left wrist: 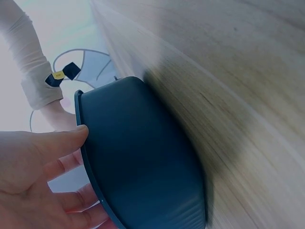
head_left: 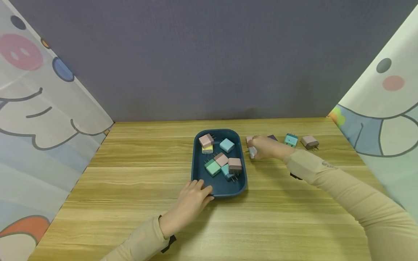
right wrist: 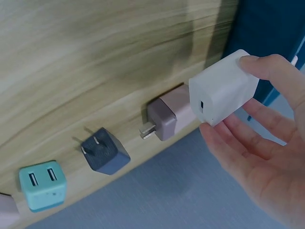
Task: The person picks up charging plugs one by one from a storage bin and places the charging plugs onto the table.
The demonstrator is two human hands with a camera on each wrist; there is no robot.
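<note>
My left hand [head_left: 191, 201] grips the near-left rim of a dark blue tray [head_left: 223, 187], thumb outside and fingers over the edge; the tray's outer wall [left wrist: 138, 152] fills much of the left wrist view. Between thumb and fingers, my right hand [head_left: 269, 146] pinches a white charger plug [right wrist: 221, 88] just right of the tray. Inside the tray lie several charger plugs, among them a yellow one [head_left: 207, 149], a light blue one [head_left: 226, 145] and a green one [head_left: 213, 168]. Beside the white plug, a pink and mauve charger plug [right wrist: 170, 112] lies on the table.
Right of the tray, a dark charger plug [right wrist: 105, 150], a teal one [right wrist: 43, 185] and a pink-brown one [head_left: 309, 141] line the back of the wooden table [head_left: 140, 159]. A grey panel [head_left: 209, 61] rises behind; cartoon-printed sheets [head_left: 392, 108] flank both sides.
</note>
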